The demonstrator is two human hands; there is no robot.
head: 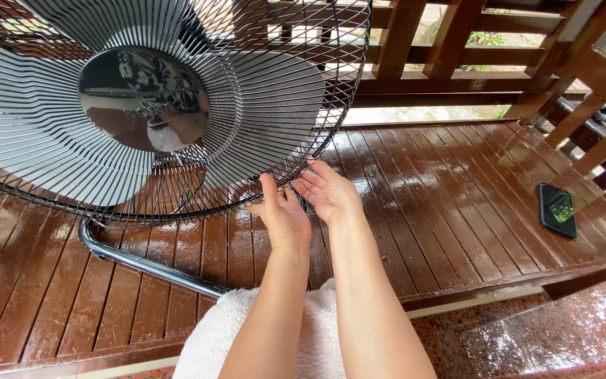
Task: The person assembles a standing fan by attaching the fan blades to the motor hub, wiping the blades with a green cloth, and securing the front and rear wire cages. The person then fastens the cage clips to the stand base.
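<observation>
Both forearms reach forward and slightly left from the bottom edge of the view, running close together and nearly parallel, bare to the elbow. The left hand (282,216) is seen from its back, wrist straight, its fingers pointing up and away so that the fingertips (269,184) press against the lower rim of the black wire grille (285,158) of a large floor fan; the fingers look lightly curled onto the wires rather than spread, and whether they actually pinch a wire cannot be told. The right hand (330,191) lies just beside it, turned palm up and inward, fingers loosely open and angled toward the same stretch of rim, its tips touching or nearly touching the grille near where the other hand meets it. Neither hand holds a loose object. The fan stands at the upper left on a dark, glossy wooden slatted platform (450,203), its grey blades (261,98) and shiny round hub (142,98) behind the grille, and its curved metal tube base (142,263) resting on the slats below. A white towel (219,330) lies under the forearms at the platform's near edge. A dark phone (557,209) lies flat on the slats well apart to the right, and a wooden railing (457,42) runs behind
</observation>
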